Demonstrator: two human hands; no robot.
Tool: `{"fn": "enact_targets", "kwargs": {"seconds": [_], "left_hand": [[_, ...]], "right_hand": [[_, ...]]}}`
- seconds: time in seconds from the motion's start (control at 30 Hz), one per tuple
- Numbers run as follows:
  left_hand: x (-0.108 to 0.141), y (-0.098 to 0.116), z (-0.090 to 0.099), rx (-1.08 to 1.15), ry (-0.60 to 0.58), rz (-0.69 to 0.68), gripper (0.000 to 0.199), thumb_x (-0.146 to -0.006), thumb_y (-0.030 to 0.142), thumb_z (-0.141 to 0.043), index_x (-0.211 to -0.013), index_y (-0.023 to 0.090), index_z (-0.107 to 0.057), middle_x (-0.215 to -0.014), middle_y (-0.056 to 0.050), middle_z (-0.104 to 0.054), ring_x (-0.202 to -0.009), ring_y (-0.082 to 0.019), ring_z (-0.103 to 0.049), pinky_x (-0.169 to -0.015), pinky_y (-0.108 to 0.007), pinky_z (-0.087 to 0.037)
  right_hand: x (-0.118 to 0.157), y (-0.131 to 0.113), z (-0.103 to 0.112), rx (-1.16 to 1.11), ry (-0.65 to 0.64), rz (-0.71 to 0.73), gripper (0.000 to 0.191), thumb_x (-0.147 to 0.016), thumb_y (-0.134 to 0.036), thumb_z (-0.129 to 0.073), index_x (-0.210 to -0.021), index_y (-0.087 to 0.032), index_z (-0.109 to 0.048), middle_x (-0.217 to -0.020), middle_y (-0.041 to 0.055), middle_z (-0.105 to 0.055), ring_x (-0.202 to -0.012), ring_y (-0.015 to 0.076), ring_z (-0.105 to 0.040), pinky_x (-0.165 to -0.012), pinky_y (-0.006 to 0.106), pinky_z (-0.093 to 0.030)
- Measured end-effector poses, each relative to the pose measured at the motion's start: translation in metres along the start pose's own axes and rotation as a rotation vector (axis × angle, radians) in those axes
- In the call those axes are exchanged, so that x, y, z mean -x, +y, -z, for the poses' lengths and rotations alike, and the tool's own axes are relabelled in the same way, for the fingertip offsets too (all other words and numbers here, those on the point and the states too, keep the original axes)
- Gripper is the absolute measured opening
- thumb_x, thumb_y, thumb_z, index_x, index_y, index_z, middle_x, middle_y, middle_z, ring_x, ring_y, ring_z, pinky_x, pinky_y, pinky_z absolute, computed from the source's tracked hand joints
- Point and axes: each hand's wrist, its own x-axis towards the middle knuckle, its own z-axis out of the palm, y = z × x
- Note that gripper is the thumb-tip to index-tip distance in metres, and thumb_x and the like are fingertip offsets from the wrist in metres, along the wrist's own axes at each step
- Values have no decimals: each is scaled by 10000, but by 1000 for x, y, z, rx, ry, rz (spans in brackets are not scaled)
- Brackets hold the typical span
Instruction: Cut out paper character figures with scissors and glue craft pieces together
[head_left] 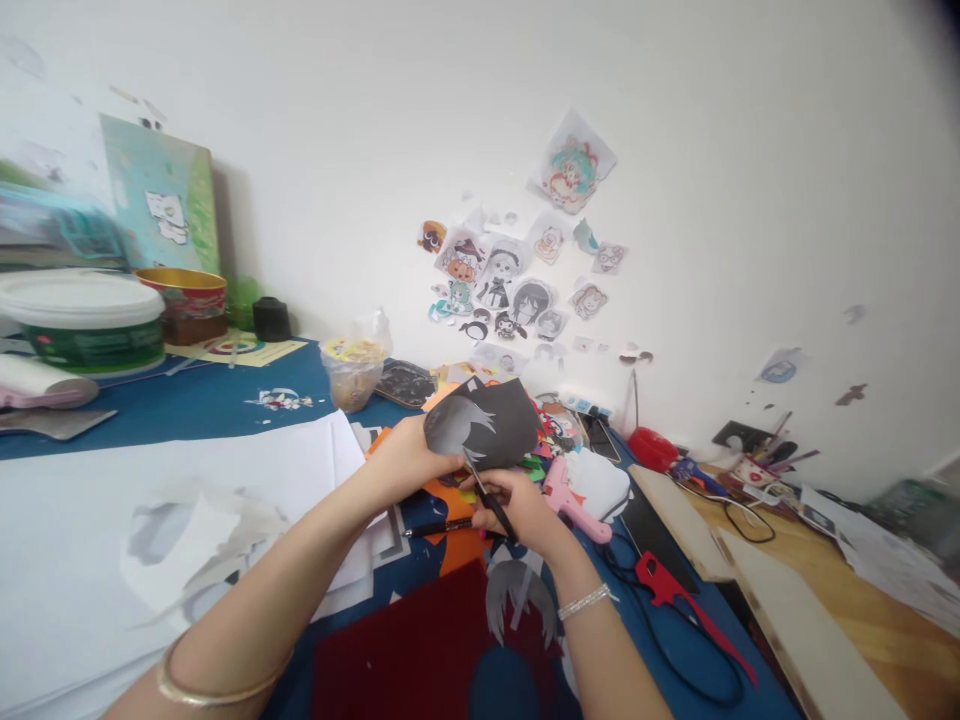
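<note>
Scissors (498, 510) meet dark paper (517, 425)

Above the counter (187, 410), the dark paper lies just forward of the right hand (525, 510), long axis roughly left to right; the left hand (401, 460), nearer, clamps its left end. Right fingers wrap the scissors, blades pointing forward-left at the near edge

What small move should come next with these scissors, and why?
Probably a small snip along the grey shape: dark paper borders it, the left hand holds the sheet, and the right hand has the scissors at its lower edge.
</note>
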Motion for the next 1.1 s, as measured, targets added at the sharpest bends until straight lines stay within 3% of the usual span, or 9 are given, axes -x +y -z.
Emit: {"fn": "enact_targets", "kwargs": {"seconds": [0.5,0.6,0.77,0.9,1.1], "left_hand": [[1,1,0,91,-22,15,320,-560,239,-602,-872,165,-617,-824,-33,-676,-795,-246,-616,-664,-302,-480],[1,0,-3,234,12,31,377,-547,234,-640,-917,167,-606,-852,-31,-667,-826,-239,-603,-684,-301,-479],[-1,-4,-13,660,-20,121,268,-547,243,-703,-760,147,-570,-497,52,-541,-470,-107,-489,-470,-222,-407],[0,-6,-24,993,-153,119,202,-588,204,-710,-688,149,-543,-479,71,-485,-461,-61,-426,-547,-216,-420],[4,-5,-29,1146,-253,172,195,-656,189,-681,-570,139,-513,-486,54,-449,-491,-54,-420,-589,-202,-411]], "right_hand": [[3,-5,6,95,42,-48,559,-498,-445,-762,-940,-126,-639,-620,-8,-546,-531,108,-452,-502,237,-391],[2,-6,5,45,44,-21,541,-498,-436,-766,-919,-124,-631,-608,-20,-511,-511,95,-427,-492,229,-371],[-1,-9,2,-47,63,124,559,-535,-509,-721,-931,-136,-593,-610,-25,-481,-531,99,-426,-514,226,-359],[-1,-14,-1,-96,41,236,571,-595,-577,-645,-961,-146,-571,-648,-9,-498,-572,114,-452,-548,229,-376],[-3,-10,-2,-97,105,283,572,-585,-562,-662,-973,-155,-562,-652,-14,-489,-561,109,-445,-546,231,-389]]}}
